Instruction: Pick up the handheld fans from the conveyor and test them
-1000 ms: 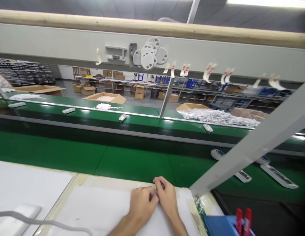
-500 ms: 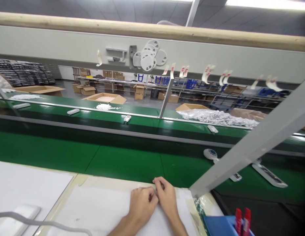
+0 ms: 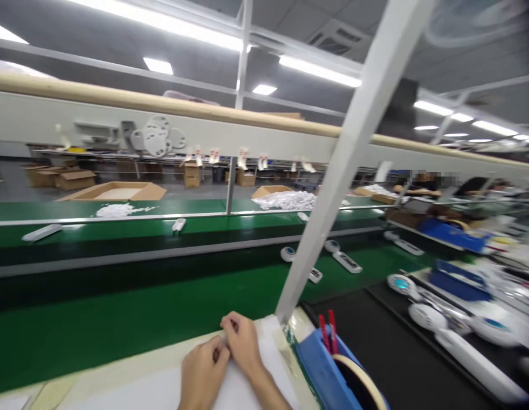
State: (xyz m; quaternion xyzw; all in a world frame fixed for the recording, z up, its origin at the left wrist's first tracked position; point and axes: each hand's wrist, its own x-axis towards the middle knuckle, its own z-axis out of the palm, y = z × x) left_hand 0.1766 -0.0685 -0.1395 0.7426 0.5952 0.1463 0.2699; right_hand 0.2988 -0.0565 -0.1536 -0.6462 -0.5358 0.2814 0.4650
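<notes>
My left hand [image 3: 203, 370] rests on the white-covered bench top [image 3: 114, 384], its fingers curled into a loose fist. Right beside it, my right hand [image 3: 242, 341] is curled too, near the bench's far edge. The two hands touch or nearly touch at the thumbs, and I see nothing held in either. Beyond them runs a green conveyor belt [image 3: 170, 302]. White devices with a round head [image 3: 288, 254] and a long handle [image 3: 347, 262] lie on it to the right.
A slanted grey post [image 3: 332, 188] rises just right of my hands. Beside it stands a blue bin [image 3: 318, 364] with red pens [image 3: 328, 333] and a tape roll [image 3: 360, 378]. More white devices [image 3: 473, 356] lie on a black surface [image 3: 401, 353]. A person [image 3: 424, 182] is at the far right.
My view has turned to the right and tilted up, bringing the black surface and its devices into sight. My hands stay curled together at the same spot on the bench.
</notes>
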